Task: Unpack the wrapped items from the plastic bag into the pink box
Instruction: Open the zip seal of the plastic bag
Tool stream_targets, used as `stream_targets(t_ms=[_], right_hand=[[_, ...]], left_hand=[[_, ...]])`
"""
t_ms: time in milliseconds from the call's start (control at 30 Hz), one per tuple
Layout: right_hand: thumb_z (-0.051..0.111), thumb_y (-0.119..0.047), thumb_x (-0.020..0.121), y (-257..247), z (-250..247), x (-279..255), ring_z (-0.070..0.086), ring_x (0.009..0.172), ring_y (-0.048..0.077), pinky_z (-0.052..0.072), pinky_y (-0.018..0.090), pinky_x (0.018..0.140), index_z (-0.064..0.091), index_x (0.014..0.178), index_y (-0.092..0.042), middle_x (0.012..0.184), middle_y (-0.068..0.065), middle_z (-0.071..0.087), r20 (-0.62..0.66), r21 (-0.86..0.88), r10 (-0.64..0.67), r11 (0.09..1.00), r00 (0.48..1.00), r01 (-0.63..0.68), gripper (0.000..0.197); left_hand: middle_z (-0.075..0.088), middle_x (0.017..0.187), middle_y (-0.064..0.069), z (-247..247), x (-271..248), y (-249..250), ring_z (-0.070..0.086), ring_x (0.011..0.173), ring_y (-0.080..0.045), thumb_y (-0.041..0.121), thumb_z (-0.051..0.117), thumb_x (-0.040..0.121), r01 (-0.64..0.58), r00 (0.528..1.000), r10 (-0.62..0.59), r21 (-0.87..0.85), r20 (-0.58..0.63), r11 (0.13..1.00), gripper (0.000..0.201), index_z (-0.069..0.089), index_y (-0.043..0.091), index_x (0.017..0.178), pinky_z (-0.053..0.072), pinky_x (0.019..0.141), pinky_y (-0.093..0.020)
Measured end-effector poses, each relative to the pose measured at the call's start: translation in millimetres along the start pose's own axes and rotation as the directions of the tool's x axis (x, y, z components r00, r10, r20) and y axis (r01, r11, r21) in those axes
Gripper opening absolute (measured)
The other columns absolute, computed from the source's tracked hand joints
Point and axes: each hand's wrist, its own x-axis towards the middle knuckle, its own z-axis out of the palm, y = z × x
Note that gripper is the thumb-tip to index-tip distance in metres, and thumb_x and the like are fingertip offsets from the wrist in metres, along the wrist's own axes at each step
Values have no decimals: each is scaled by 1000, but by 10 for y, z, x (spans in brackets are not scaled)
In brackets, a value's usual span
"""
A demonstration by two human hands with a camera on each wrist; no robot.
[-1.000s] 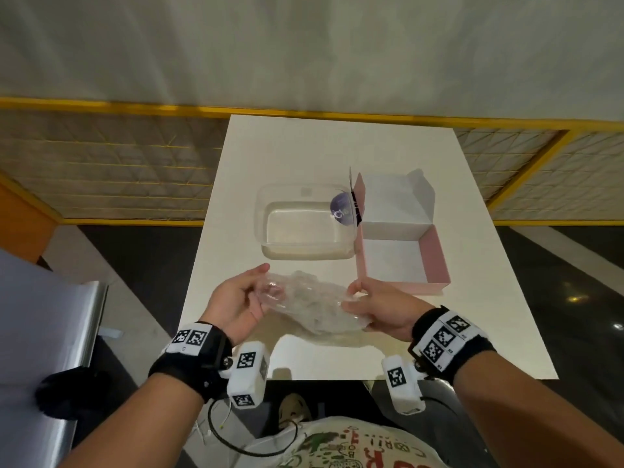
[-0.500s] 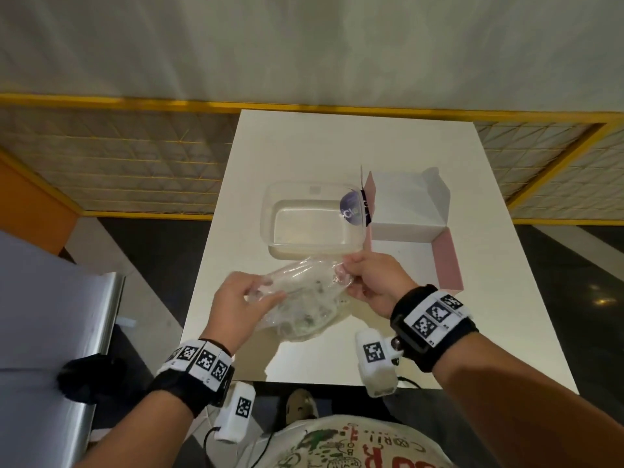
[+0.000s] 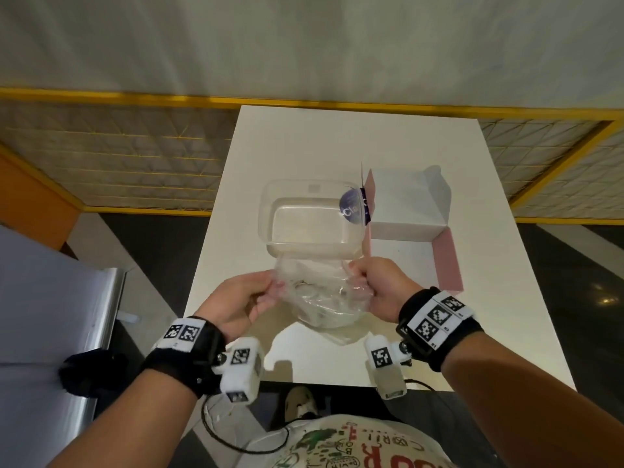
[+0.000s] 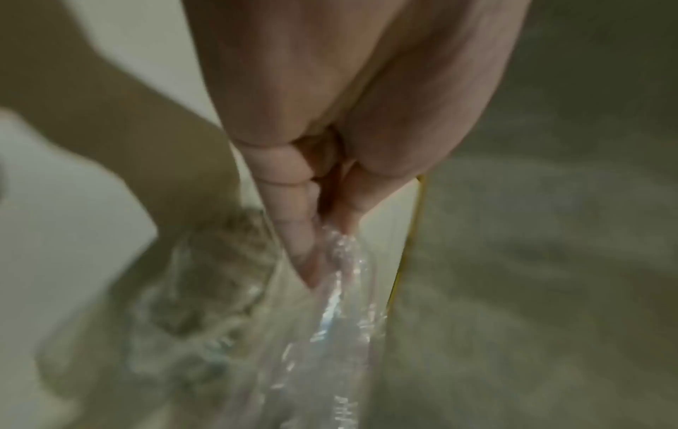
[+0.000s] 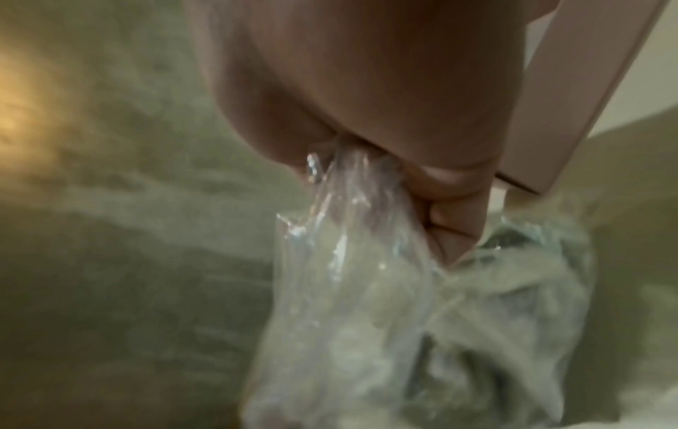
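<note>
While the white surface (image 3: 337,143) carries the open pink box (image 3: 447,261) and, just left of it, a clear tub (image 3: 310,217), the plastic bag (image 3: 324,298) hangs above the near edge, wrapped items blurred inside. Left hand (image 3: 236,302) and right hand (image 3: 381,285) each pinch its mouth between curled fingers (image 4: 293,232). Judged: opening step; next, one hand reaches in, with the crumpled film and the box's near wall as the obstructions.

Likely a workshop or test area, though hard to tell: beyond the hands, a bare white table (image 3: 354,140) meets yellow-framed mesh panels (image 3: 111,157) and a plain wall (image 3: 304,45).
</note>
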Motion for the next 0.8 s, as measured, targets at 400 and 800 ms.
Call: stream_targets(t_ms=[400,800], right_hand=[[67,1,82,132,-6,-50,52,68,24,43,32,62,59,102,-18,79,12,52,157,-268,-115,951,981,155,28],[65,-5,89,56,192,-93,56,62,18,47,27,55,68,89,-1,84,12,63,-228,-106,-249,967,941,230,5]], left_hand=[[53,61,-2,-36,-85,4,48,46,-15,11,46,76,149,987,-138,136,-84,979,13,59,10,77,45,40,-21],[65,71,3,-148,-179,-122,56,63,-10,35,64,97,-455,822,511,831,252,321,11,69,29,89,47,64,-28]])
